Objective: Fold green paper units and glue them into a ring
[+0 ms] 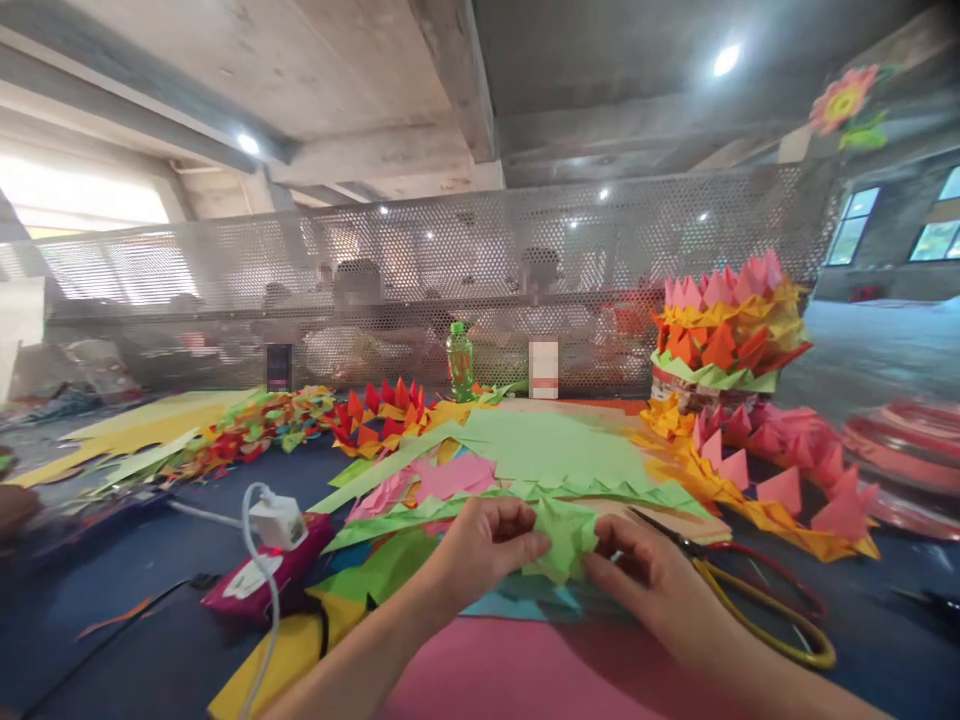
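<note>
A light green folded paper piece (564, 540) with pointed tips is held up between my two hands, above a pink sheet (517, 665). My left hand (499, 545) pinches its left edge between thumb and curled fingers. Its right edge is gripped the same way by my right hand (637, 560). Just behind runs a strip of light green folded points (637, 490), resting on a stack of pale green sheets (555, 445). Scissors (757, 600) with red and yellow handles lie beside my right wrist.
At left, a purple power strip (277, 580) carries a white charger (277, 522) and cables. A green bottle (460, 365) stands by the perforated metal screen (600, 250). Paper petal rings (727, 340) are stacked on the right, near a pink petal ring (780, 465). Cut paper scraps (262, 430) lie far left.
</note>
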`<state>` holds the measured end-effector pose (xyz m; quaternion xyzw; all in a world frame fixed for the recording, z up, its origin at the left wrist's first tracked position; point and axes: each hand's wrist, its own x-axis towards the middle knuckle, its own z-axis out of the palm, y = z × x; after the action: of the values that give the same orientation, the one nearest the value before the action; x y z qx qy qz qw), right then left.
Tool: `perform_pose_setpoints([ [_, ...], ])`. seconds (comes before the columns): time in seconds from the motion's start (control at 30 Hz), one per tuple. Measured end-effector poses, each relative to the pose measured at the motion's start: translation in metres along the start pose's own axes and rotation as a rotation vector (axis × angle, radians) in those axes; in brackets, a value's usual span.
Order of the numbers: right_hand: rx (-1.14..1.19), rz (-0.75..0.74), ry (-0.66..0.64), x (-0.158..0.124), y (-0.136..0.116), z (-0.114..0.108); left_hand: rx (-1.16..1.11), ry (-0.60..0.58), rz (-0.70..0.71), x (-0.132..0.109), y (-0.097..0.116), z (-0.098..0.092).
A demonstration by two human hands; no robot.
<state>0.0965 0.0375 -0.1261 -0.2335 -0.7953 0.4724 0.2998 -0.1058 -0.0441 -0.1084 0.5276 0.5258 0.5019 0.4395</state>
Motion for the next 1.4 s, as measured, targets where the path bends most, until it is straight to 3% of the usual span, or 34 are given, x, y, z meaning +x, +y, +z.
perform_pose_setpoints([
  [0.2,-0.070,-0.022,-0.025,-0.002,-0.006,-0.005,0.020,-0.014,0.019,-0.006,0.001,0.013],
  [0.3,-0.210,-0.080,0.013,-0.003,-0.007,-0.009,0.234,0.039,0.080,-0.011,0.005,0.016],
  [0.43,-0.459,-0.369,0.034,-0.004,-0.003,-0.016,0.585,0.189,0.407,-0.023,0.014,0.018],
  [0.5,-0.555,-0.519,0.039,-0.004,-0.003,-0.019,0.664,0.153,0.571,-0.027,0.017,0.020],
  [0.57,-0.631,-0.604,0.045,-0.004,-0.004,-0.022,0.714,0.098,0.642,-0.030,0.016,0.023],
  [0.8,-0.808,-0.660,0.008,-0.004,-0.016,-0.026,0.794,0.037,0.523,-0.030,0.010,0.029],
  [0.93,-0.892,-0.660,-0.050,-0.008,-0.012,-0.024,0.869,0.046,0.620,-0.028,0.008,0.026],
  [1.13,-0.953,-0.685,-0.192,-0.024,-0.006,-0.030,1.041,-0.128,0.641,-0.028,-0.003,0.028],
  [1.3,-0.961,-0.785,-0.111,-0.030,-0.005,-0.027,1.000,-0.147,0.658,-0.030,-0.003,0.030],
  [1.4,-0.923,-0.763,-0.123,-0.032,0.000,-0.028,0.958,-0.161,0.624,-0.031,0.001,0.031],
])
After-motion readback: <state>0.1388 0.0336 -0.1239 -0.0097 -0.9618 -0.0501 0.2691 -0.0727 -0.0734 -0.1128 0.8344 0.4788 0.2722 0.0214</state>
